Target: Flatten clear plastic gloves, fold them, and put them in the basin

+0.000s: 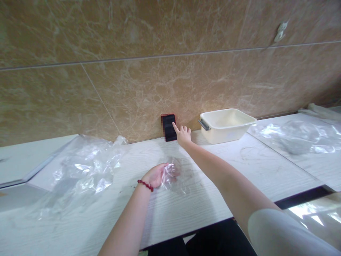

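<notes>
A black phone with a red edge (169, 128) leans upright against the wall at the back of the white table (186, 202). My right hand (183, 134) reaches up to it, with the index finger stretched out onto the screen and the other fingers partly bent. Lower and to the left, my left hand (157, 175), with a red bead bracelet at the wrist, holds a crumpled clear plastic bag (173, 177) above the tabletop. The bag partly covers the fingers.
A cream plastic basin (221, 133) with a grey handle stands right of the phone by the wall. Clear plastic bags (90, 167) lie in a heap at the left. More clear plastic (298, 137) is spread at the right. The marbled wall (138, 89) borders the table's back.
</notes>
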`<action>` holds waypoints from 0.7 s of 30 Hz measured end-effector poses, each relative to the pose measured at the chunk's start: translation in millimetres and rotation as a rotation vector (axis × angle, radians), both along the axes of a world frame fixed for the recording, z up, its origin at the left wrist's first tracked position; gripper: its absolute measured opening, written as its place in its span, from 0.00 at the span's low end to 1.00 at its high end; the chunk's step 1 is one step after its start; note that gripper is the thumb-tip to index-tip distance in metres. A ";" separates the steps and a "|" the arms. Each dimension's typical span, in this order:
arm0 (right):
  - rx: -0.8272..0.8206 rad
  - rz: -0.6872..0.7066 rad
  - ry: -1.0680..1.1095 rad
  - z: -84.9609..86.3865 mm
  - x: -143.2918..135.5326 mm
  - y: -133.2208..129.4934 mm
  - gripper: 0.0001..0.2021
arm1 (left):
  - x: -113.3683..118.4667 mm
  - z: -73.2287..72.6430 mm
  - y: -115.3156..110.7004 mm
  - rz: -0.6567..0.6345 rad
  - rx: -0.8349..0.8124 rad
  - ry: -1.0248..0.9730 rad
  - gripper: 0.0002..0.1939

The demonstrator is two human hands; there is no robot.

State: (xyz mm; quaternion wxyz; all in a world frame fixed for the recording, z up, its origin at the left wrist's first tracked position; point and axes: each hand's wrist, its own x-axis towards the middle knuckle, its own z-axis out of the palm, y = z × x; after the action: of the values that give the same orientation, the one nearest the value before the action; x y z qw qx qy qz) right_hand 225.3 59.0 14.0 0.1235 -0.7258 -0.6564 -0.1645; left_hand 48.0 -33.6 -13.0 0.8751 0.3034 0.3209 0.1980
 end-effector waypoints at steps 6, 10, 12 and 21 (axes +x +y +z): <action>-0.067 -0.031 0.011 0.7 -0.3 0.5 0.34 | 0.3 0.3 -0.3 -0.013 0.002 -0.007 0.14; -0.092 -0.035 0.018 3.1 -0.6 -0.9 0.34 | -0.6 -0.8 -0.3 -0.015 0.005 -0.016 0.14; -0.071 -0.031 0.029 3.4 0.9 -1.3 0.34 | -0.8 -0.8 -0.2 -0.011 0.002 -0.013 0.14; -0.041 -0.050 0.064 11.3 16.1 -12.3 0.34 | -0.4 -0.1 0.3 -0.034 0.015 -0.011 0.13</action>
State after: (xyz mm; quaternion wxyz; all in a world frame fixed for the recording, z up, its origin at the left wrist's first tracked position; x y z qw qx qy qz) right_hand 241.4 46.7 25.3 0.1252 -0.7493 -0.6370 -0.1306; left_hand 47.6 -33.3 -13.1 0.8777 0.3143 0.3094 0.1873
